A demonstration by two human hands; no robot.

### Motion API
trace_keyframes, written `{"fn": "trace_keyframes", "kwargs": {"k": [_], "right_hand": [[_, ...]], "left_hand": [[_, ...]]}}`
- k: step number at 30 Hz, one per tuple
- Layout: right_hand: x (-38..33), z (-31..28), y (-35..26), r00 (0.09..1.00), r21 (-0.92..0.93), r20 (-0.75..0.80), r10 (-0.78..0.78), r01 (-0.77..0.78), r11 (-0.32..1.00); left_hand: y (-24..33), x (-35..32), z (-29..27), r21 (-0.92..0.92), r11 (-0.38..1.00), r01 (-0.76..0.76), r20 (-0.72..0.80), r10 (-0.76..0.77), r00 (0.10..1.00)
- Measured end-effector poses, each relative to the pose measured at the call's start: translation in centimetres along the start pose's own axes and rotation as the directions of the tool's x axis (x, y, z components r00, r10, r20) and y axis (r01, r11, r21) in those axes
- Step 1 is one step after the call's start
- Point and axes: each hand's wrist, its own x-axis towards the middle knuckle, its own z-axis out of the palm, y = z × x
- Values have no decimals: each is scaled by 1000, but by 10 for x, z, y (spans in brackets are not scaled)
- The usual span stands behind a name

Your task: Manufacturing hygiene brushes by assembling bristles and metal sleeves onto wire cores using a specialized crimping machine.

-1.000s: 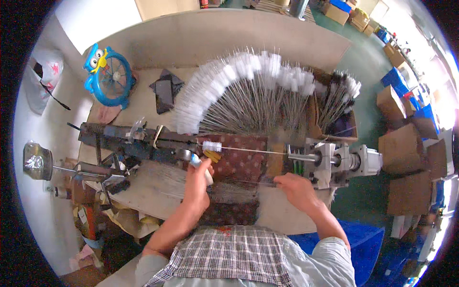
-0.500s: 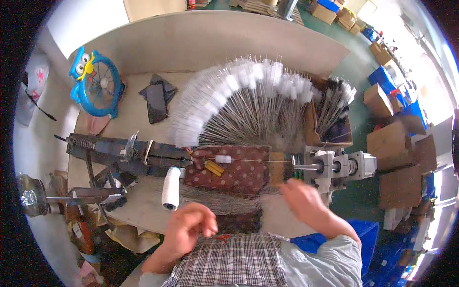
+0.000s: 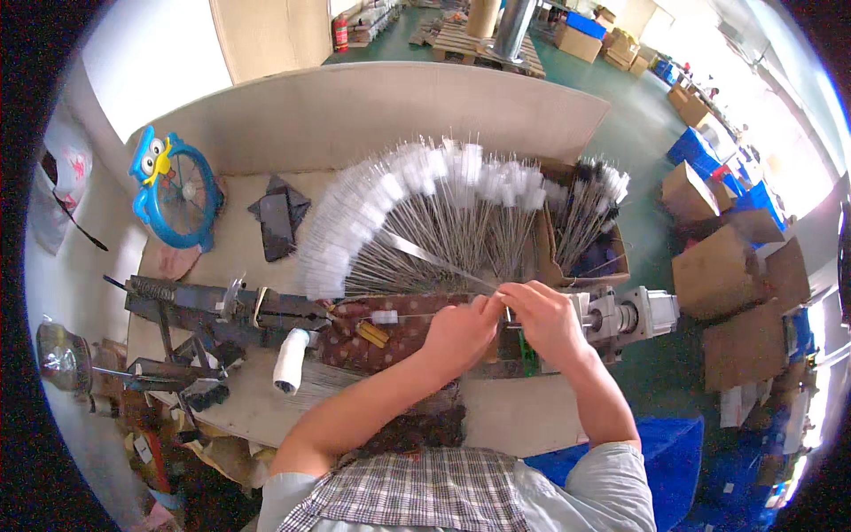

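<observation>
My left hand [image 3: 463, 335] and my right hand [image 3: 542, 321] meet fingertip to fingertip, both closed, just left of the metal spindle machine [image 3: 612, 315]. A pale thin strip [image 3: 424, 254] slants from the right fingertips up over the wire stems. What the left fingers pinch is hidden. Left of my left hand, a small white-tufted wire brush [image 3: 384, 316] lies level above the brown dotted cloth [image 3: 341, 348], its wire running toward my hands. A yellow block [image 3: 372, 333] rests on the cloth. Behind stand many white-tufted wire brushes [image 3: 390, 199] in a fan.
A cardboard box [image 3: 585, 277] holds dark-tufted brushes at the right. Left are a dark metal fixture [image 3: 186, 301], a white-wrapped cylinder [image 3: 290, 362], a phone [image 3: 277, 226] and a blue owl-shaped fan [image 3: 182, 195]. A raised board [image 3: 390, 111] edges the table's back.
My left hand has moved up and right from near my lap to meet my right hand. The right hand has moved up slightly. The pale strip now shows. The view has tilted upward.
</observation>
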Motion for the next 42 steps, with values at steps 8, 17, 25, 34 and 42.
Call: {"fn": "trace_keyframes", "kwargs": {"k": [8, 17, 25, 34, 42], "right_hand": [[-4, 10, 10, 987, -22, -128, 94, -97, 995], [-6, 20, 17, 991, 29, -87, 100, -98, 995], [1, -7, -3, 973, 10, 188, 133, -137, 990], [57, 65, -54, 932, 312, 196, -304, 234, 921], [75, 139, -83, 949, 223, 98, -300, 273, 936]], "left_hand": [[-17, 14, -4, 212, 973, -90, -87, 111, 990], [-34, -5, -4, 429, 898, -98, 50, 85, 995], [-81, 45, -32, 544, 834, -91, -315, 303, 900], [-49, -119, -40, -107, 989, 102, -296, -130, 946], [-59, -175, -68, -936, 117, 331, 34, -908, 417]]}}
